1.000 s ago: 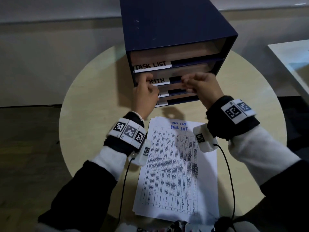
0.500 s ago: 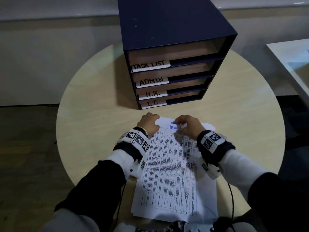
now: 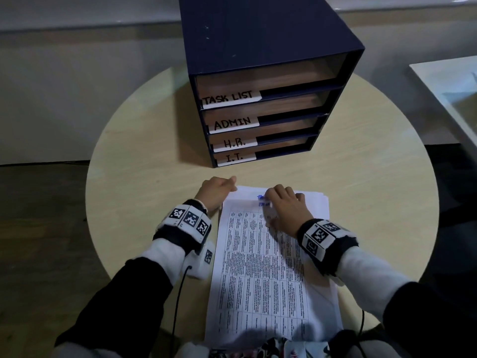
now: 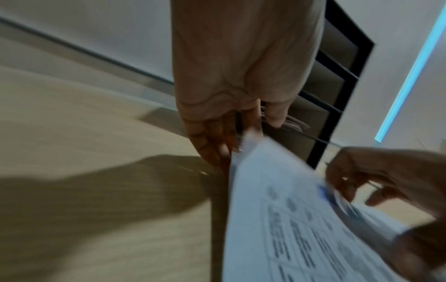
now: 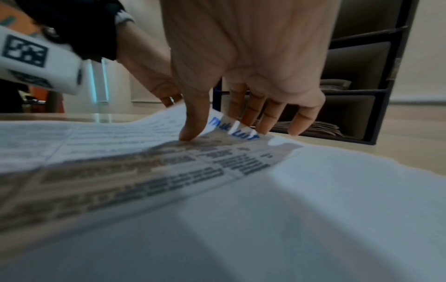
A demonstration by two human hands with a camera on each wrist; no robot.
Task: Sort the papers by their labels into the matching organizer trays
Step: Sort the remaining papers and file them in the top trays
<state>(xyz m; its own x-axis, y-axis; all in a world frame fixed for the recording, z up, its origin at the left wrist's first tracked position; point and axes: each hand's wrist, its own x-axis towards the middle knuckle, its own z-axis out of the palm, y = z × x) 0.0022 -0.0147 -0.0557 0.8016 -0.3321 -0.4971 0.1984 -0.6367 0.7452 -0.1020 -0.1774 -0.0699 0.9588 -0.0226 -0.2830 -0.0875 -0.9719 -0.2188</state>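
Observation:
A navy organizer (image 3: 258, 47) stands at the back of the round table, with four trays labelled TASK LIST (image 3: 229, 98), ADMIN (image 3: 232, 123), H.R. (image 3: 234, 143) and I.T. (image 3: 234, 158). A stack of printed papers (image 3: 260, 280) lies in front of me; the top sheet (image 5: 120, 152) carries blue handwriting at its far edge. My left hand (image 3: 219, 188) pinches that sheet's far left corner, which is raised off the stack (image 4: 289, 219). My right hand (image 5: 222, 131) holds the far edge, thumb on top and fingers behind the curled-up rim.
The pale wooden table (image 3: 144, 177) has bare surface left and right of the stack and between it and the organizer. Sheets lie in the lower trays (image 5: 321, 126). A white surface (image 3: 449, 89) sits off to the right, beyond the table.
Both hands drew back from the front of the ADMIN tray to the far edge of the stack, and the top sheet's far edge has lifted.

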